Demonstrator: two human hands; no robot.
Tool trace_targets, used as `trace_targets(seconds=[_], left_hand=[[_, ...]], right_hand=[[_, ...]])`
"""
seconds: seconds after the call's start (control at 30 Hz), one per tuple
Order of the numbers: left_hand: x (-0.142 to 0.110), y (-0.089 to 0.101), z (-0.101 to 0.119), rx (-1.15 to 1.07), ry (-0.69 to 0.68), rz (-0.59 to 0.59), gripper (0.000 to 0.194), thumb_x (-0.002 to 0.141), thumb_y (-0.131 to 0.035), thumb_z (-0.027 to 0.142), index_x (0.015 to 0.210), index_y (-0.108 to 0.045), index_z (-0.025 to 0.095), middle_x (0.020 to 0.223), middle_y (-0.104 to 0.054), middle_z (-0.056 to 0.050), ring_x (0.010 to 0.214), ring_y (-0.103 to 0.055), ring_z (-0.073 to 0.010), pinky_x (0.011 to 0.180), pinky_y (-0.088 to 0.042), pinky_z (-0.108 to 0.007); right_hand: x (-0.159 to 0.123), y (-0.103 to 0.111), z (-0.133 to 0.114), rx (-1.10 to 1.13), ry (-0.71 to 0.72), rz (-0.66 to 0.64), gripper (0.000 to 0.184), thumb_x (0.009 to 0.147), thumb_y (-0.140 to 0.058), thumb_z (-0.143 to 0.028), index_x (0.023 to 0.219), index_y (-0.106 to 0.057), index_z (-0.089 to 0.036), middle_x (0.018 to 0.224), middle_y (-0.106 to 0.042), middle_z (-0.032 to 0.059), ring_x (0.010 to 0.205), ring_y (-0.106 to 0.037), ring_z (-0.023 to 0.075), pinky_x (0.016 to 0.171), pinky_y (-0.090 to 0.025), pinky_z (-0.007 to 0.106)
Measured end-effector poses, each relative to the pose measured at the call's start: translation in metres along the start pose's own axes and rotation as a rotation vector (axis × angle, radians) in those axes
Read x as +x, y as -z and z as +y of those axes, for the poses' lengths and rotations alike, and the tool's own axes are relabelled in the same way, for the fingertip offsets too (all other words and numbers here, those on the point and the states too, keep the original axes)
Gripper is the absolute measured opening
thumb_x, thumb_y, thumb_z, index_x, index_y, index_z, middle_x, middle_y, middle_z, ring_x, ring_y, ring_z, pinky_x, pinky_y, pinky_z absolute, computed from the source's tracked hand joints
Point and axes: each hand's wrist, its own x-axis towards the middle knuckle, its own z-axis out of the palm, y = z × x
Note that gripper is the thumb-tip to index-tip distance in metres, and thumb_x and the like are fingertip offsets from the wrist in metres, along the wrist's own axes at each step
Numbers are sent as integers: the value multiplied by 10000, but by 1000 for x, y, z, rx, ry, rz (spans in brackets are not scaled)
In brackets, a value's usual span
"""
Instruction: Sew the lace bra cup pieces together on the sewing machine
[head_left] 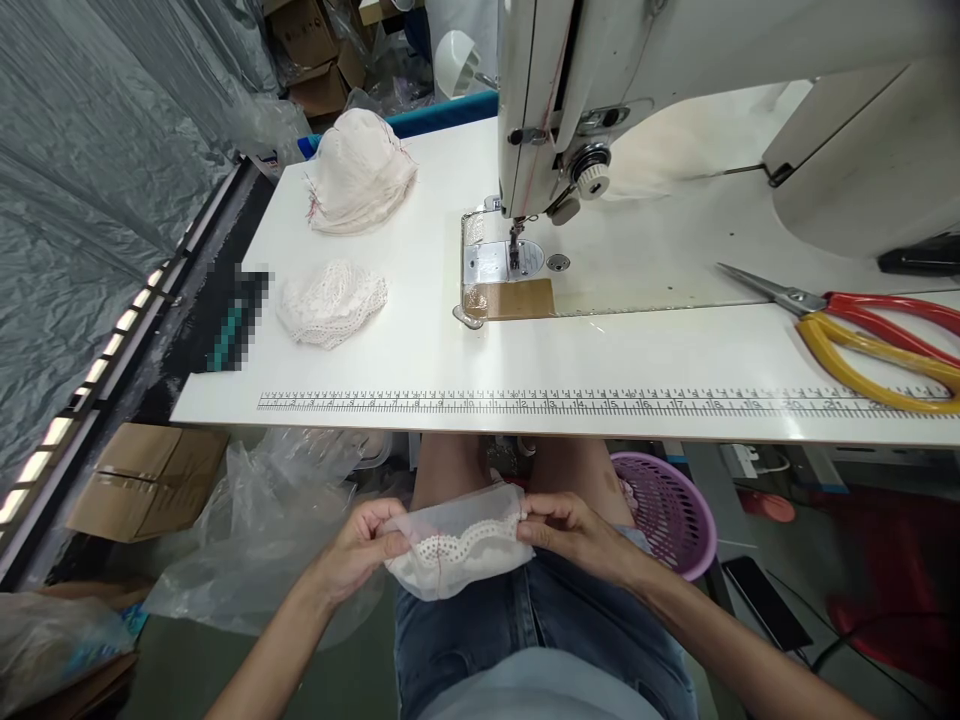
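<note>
Above my lap, a white piece of fabric with eyelet lace trim and a sheer strip [465, 550] is stretched between my hands. My left hand [367, 545] pinches its left end between thumb and fingers. At the other end, my right hand [562, 530] grips the edge the same way. A red line of stitching crosses the lace near its left part. On the table's left side lie a white lace-edged fabric piece [331, 302] and, farther back, a stack of cream sewn cloth pieces [361, 172] with loose red threads.
A white sewing machine [517, 130] stands on the white table [420, 350], which has a printed ruler [517, 403] along its front edge. Scissors [847, 315] with red and yellow handles lie at right. Below are a purple basket [694, 510], a phone [766, 603] and a cardboard box [146, 480].
</note>
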Motion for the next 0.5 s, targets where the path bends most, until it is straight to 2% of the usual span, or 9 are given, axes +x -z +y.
trace_targets(seconds=[0.27, 0.43, 0.5], left_hand=[[-3, 3, 8, 232, -49, -84, 360, 641, -766, 430, 616, -622, 101, 531, -543, -1, 502, -451, -72, 499, -332, -168], [-5, 4, 13, 377, -110, -238, 383, 721, -694, 454, 606, -591, 104, 587, -564, -23, 516, -431, -71, 504, -327, -174], [-3, 5, 13, 410, -127, -264, 393, 735, -677, 463, 608, -582, 104, 587, -549, -19, 517, -419, -68, 502, -324, -174]], right_hand=[[1, 3, 4, 34, -6, 84, 356, 757, -669, -460, 664, -620, -119, 585, -480, -31, 580, -424, 91, 566, -311, 229], [0, 0, 6, 281, -25, 82, 318, 674, -768, -371, 642, -558, -133, 636, -566, -22, 614, -504, 94, 610, -373, 226], [0, -2, 5, 360, -15, 65, 316, 668, -781, -335, 644, -535, -138, 649, -588, -22, 614, -521, 85, 607, -384, 212]])
